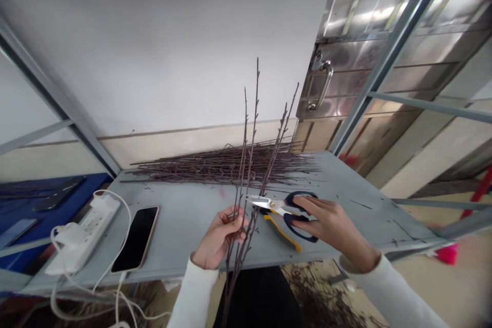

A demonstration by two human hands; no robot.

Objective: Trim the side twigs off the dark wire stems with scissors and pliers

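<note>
- Head view: a left hand (219, 238) is seen at lower centre, with its fingers curled closed around a small bunch of bare twigs (246, 164).
- The twigs are held upright and slightly fanned, with their tips rising to the centre of the frame and their lower ends reaching below the desk edge.
- A right hand (332, 225) is seen at lower right, partly curled over the black-and-yellow handles of kitchen scissors (282, 212), which are gripped in it.
- The scissor blades are pointed toward the left hand, their tips just beside the twigs; no cut into a stem can be made out.
- Both forearms are covered by white sleeves (194, 292).
- A flat heap of similar twigs (184, 166) is laid across the far part of a grey metal desk (184, 225).
- A smartphone (135, 238) is placed face up at the left of the desk, beside a white power strip (86, 230), from which a white cable (129, 225) is run past the phone and down over the desk edge.
- Loose twigs (323, 297) are scattered on the floor at lower centre.
- A blue shelf (49, 215) is seen at far left, and a stainless steel door with a handle (321, 84) at upper right.
</note>
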